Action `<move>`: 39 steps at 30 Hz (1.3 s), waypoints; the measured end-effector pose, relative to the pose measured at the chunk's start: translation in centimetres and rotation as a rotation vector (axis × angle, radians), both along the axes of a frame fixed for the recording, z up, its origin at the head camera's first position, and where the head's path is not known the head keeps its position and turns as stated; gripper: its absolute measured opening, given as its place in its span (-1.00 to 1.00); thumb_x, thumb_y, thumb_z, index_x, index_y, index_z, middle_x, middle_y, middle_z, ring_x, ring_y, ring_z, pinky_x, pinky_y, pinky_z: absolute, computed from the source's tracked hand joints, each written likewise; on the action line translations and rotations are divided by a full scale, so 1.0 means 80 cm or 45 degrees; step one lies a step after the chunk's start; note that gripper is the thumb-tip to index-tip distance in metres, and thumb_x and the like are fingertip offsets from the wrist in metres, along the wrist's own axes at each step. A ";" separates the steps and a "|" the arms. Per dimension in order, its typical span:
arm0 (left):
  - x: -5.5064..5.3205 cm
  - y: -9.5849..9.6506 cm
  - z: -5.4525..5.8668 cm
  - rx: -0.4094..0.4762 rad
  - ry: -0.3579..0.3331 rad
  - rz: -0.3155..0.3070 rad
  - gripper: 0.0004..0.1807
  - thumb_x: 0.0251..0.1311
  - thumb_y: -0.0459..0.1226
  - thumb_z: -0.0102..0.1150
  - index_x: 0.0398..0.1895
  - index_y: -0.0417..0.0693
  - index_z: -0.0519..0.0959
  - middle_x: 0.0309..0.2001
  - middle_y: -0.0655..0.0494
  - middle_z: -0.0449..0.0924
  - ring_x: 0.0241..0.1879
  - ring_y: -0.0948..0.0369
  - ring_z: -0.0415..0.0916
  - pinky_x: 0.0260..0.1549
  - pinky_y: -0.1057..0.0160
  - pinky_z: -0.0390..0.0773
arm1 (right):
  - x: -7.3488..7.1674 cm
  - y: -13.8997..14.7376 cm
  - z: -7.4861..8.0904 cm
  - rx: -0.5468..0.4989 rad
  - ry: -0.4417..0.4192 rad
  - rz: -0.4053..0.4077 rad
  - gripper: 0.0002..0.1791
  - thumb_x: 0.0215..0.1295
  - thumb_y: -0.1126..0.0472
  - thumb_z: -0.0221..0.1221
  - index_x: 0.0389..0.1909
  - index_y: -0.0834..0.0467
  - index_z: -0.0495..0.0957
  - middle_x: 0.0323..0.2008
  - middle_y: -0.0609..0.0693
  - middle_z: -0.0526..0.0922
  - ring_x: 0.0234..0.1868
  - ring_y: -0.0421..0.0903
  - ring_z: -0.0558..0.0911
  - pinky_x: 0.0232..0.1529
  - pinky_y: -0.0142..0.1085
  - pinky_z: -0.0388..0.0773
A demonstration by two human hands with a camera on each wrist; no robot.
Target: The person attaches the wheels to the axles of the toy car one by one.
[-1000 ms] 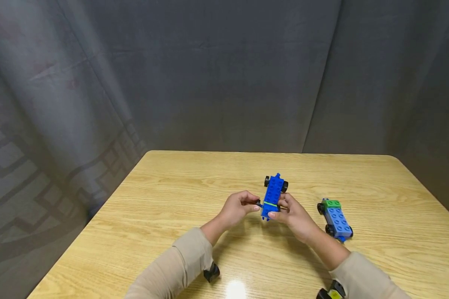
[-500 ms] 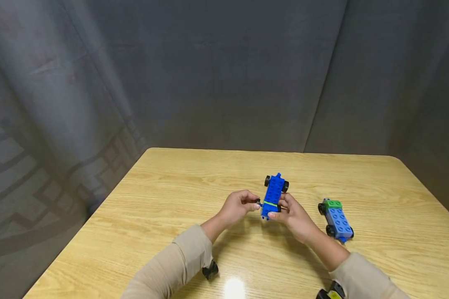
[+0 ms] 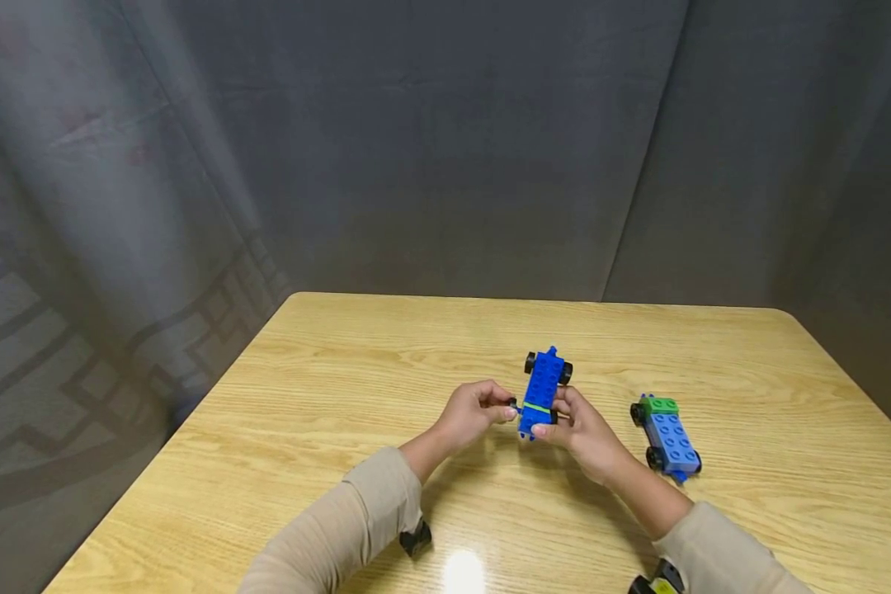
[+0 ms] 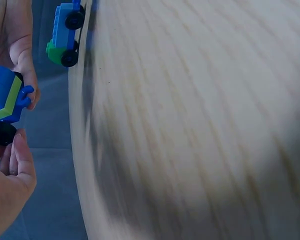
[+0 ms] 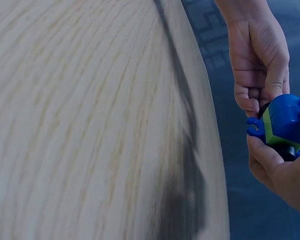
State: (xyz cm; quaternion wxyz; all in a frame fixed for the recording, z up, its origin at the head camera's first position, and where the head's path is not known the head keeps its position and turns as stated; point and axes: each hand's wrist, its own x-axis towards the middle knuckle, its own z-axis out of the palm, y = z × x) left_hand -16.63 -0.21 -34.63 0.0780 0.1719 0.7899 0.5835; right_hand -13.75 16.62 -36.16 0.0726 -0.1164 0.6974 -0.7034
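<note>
A blue toy train car with studs, a lime-green stripe and black wheels is held above the table, tilted, its hook-like coupling at the far end. My right hand grips it near its close end, thumb on the top. From the other side my left hand pinches a black wheel at the car's close end between thumb and fingers. In the right wrist view the blue coupling and lime stripe show between both hands; the fingertips partly hide the wheels.
A second toy train car, light blue with a green block, stands on the wooden table right of my right hand. A grey curtain hangs behind the far edge. Black wrist cameras sit under the sleeves.
Both hands stay nearly still on the blue toy train car. The head view has shifted very slightly.
</note>
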 end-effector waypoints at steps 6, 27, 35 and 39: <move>0.004 0.001 -0.003 0.025 -0.016 0.003 -0.88 -0.04 -0.53 0.12 -0.38 -0.44 0.49 -0.39 -0.20 0.51 -0.48 0.28 0.40 -0.37 0.15 0.52 | 0.001 0.000 -0.004 0.001 -0.016 -0.002 -0.51 0.07 0.56 0.00 -0.01 0.53 0.01 -0.09 0.41 0.32 -0.27 -0.06 0.53 -0.23 -0.33 0.48; -0.013 0.006 -0.029 0.130 -0.044 -0.032 -0.87 0.03 -0.47 0.09 -0.35 -0.40 0.48 -0.37 -0.12 0.54 -0.38 0.11 0.53 -0.38 0.30 0.53 | 0.002 -0.002 -0.001 0.083 0.038 -0.029 -0.50 0.08 0.53 0.02 0.02 0.49 0.03 -0.06 0.41 0.31 -0.15 0.14 0.47 -0.21 -0.27 0.49; -0.022 0.004 -0.029 0.121 -0.122 -0.080 -0.86 0.03 -0.46 0.09 -0.32 -0.39 0.48 -0.37 -0.10 0.52 -0.39 0.13 0.52 -0.30 0.12 0.51 | -0.002 0.005 0.004 0.071 0.022 0.056 -0.44 0.11 0.48 0.03 0.06 0.49 -0.02 -0.02 0.44 0.27 -0.12 0.16 0.47 -0.15 -0.19 0.46; -0.023 -0.001 -0.025 0.068 -0.147 -0.129 -0.83 0.03 -0.43 0.11 -0.28 -0.32 0.48 -0.39 -0.01 0.49 -0.40 0.17 0.47 -0.28 0.08 0.50 | -0.003 0.009 0.003 0.057 0.006 0.091 -0.40 0.10 0.42 0.08 0.07 0.46 -0.02 -0.02 0.41 0.28 -0.12 0.14 0.47 -0.15 -0.17 0.45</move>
